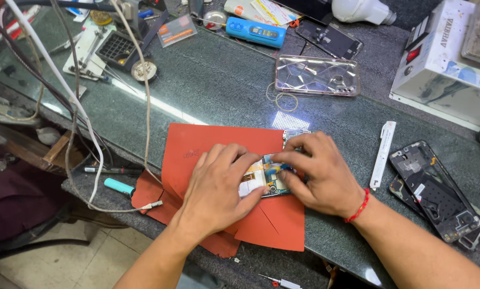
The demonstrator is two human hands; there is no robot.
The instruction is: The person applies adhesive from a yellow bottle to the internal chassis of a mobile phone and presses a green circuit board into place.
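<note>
The worktop holds a red mat. On the mat lies an open phone — the left hand presses down flat on it, and the right hand pinches its edge. A clear case sits well behind the mat.

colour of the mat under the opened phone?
Orange-red. The flat rubbery work mat lies under the opened phone, clearest in the head view.
</note>
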